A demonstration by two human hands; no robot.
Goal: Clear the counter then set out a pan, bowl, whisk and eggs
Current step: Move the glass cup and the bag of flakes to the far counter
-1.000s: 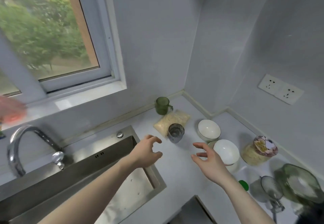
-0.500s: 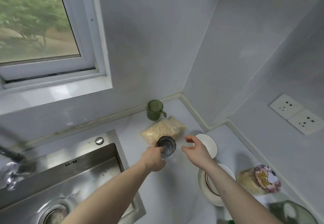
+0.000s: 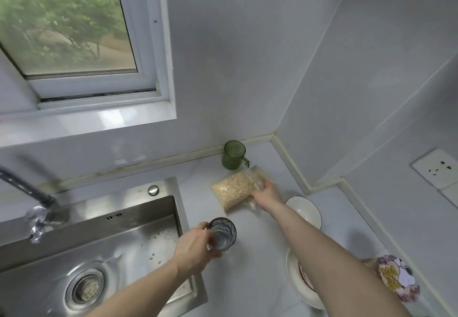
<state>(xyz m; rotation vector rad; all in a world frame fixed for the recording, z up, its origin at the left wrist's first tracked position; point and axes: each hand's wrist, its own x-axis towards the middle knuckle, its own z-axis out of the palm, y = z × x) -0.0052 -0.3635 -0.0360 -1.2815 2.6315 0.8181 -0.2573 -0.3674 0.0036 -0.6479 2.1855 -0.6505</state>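
Clearing is only just getting going, by the look of it — the left hand is wrapping its grip around a clear glass near the sink edge, fingers clamped on its side, while the right hand is lying on the bag of oats further back, fingers curled over its far edge; I can't tell if that grip is actually closing on it.

Loads is sitting on the surface waiting to go: a green mug in the back corner just beside the bag, a white bowl right of the right arm, another white dish partly hidden under that forearm, and a jar with a cartoon lid at the right edge.

No pan, whisk or eggs showing anywhere — so I'm guessing the whole setting-out part is left to do. One of those bowls might be doubling as the task's bowl.
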